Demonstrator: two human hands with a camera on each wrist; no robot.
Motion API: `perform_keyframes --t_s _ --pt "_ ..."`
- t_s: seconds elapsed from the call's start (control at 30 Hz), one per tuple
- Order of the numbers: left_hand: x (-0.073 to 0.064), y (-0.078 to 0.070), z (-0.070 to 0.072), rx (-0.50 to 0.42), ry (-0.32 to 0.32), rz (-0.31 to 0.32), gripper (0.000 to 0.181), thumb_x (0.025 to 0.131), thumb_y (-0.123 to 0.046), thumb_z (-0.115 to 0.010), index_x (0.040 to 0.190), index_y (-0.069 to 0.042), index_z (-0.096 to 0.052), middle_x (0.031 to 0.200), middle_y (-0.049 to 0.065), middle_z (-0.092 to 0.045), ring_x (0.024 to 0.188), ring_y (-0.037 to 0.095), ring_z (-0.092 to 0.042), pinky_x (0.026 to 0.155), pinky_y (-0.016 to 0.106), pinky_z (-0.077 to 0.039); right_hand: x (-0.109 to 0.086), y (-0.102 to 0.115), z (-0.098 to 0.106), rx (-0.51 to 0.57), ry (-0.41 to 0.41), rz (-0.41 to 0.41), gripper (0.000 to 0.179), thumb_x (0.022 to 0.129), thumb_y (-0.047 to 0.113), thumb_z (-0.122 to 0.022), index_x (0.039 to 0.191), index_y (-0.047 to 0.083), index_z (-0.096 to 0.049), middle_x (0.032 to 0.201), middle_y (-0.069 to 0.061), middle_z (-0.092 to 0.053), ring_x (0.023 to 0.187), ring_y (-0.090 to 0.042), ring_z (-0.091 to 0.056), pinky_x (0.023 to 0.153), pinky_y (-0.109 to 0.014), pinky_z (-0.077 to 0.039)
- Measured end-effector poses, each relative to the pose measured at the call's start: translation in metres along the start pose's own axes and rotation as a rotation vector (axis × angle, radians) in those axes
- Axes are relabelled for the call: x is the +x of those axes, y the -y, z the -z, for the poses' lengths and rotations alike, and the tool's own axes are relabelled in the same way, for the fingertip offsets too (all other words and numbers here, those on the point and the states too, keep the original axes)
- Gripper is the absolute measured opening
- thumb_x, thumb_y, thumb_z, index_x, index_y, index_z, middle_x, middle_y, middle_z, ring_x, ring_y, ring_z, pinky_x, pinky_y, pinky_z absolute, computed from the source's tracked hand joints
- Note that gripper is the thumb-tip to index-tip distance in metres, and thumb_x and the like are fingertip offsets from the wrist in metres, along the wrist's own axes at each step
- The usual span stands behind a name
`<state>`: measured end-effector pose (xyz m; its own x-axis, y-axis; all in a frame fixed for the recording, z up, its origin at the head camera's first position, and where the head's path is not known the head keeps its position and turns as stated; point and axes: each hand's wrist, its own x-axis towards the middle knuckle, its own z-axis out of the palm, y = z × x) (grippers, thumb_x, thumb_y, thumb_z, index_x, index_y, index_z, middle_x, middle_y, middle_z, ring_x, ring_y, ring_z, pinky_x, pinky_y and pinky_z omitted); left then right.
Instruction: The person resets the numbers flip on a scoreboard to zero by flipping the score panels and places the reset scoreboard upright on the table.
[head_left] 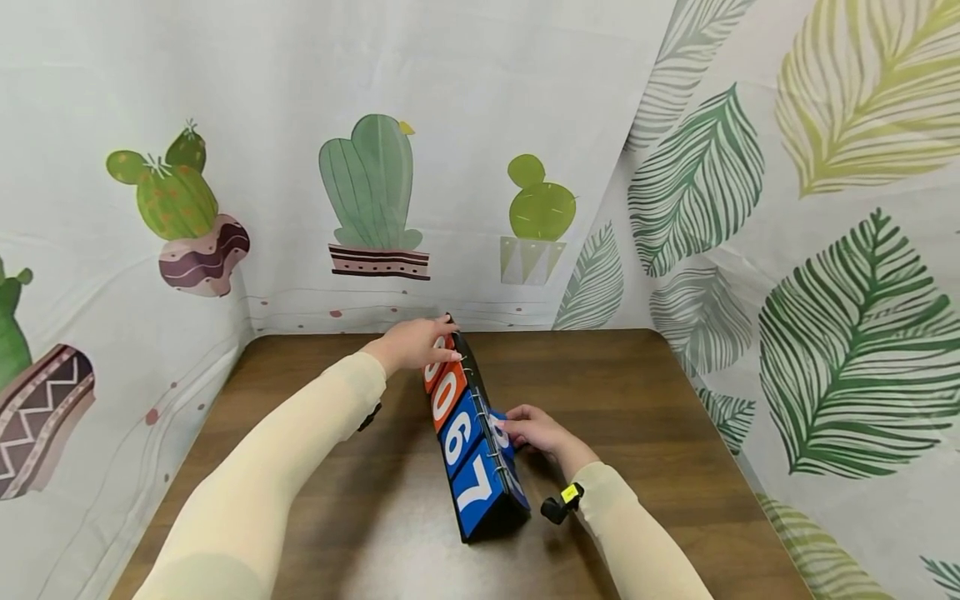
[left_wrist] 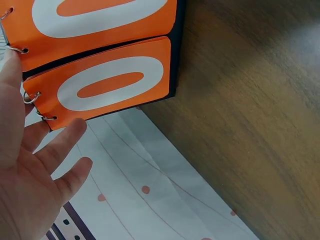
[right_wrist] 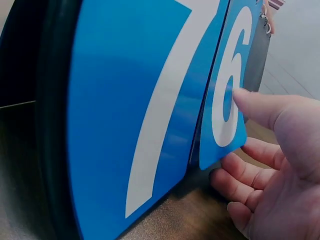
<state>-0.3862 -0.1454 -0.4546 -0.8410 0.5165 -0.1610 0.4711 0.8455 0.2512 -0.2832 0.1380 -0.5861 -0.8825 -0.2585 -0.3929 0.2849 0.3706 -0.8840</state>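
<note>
A black tent-shaped flip scoreboard (head_left: 480, 496) stands on the table, its long ridge running away from me. Its near-left face reads 0 and 0 on orange cards (left_wrist: 115, 87), then 6 and 7 on blue. My left hand (head_left: 412, 343) grips the ridge at the far end, some fingers spread over an orange card. On the other face, my right hand (head_left: 542, 432) pinches the lower edge of a blue 6 card (right_wrist: 230, 107), thumb on its front and fingers behind. That card tilts out from the board, beside a blue 7 card (right_wrist: 145, 120).
The brown wooden table (head_left: 637, 500) extends on both sides of the scoreboard. Behind it hangs a white cloth (head_left: 465, 167) printed with cacti, and leaf-patterned cloth (head_left: 705, 317) covers the right side. Metal rings (left_wrist: 32, 97) hold the cards along the ridge.
</note>
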Motion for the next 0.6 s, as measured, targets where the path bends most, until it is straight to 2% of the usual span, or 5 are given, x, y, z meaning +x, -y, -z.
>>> perform_keyframes --t_s 0.17,0.33,0.6 --pt "-0.003 -0.003 0.002 -0.064 -0.062 0.0 0.067 0.096 -0.058 -0.065 0.15 -0.019 -0.055 0.165 0.011 -0.04 0.149 0.036 -0.044 0.118 0.057 -0.039 0.001 0.0 0.0 0.01 -0.04 -0.012 0.046 0.093 0.039 -0.075 0.122 0.007 -0.059 0.109 -0.012 -0.066 0.094 -0.027 -0.06 0.074 -0.033 -0.047" --pt "0.0 -0.004 0.0 -0.061 -0.152 -0.009 0.045 0.101 -0.044 -0.064 0.135 -0.015 -0.067 0.141 0.01 -0.062 0.126 0.03 -0.061 0.109 0.052 -0.049 0.002 -0.003 -0.002 0.025 -0.063 -0.014 0.039 0.094 0.033 -0.073 0.12 0.007 -0.059 0.103 -0.011 -0.065 0.091 -0.025 -0.058 0.073 -0.033 -0.047" --pt "0.013 -0.005 -0.008 -0.026 -0.231 0.039 0.022 0.104 -0.035 -0.06 0.115 -0.018 -0.069 0.125 0.005 -0.064 0.104 0.024 -0.063 0.091 0.048 -0.055 0.001 -0.005 -0.003 0.039 -0.086 -0.018 0.035 0.095 0.031 -0.073 0.118 0.008 -0.059 0.104 -0.011 -0.066 0.092 -0.025 -0.058 0.074 -0.033 -0.048"
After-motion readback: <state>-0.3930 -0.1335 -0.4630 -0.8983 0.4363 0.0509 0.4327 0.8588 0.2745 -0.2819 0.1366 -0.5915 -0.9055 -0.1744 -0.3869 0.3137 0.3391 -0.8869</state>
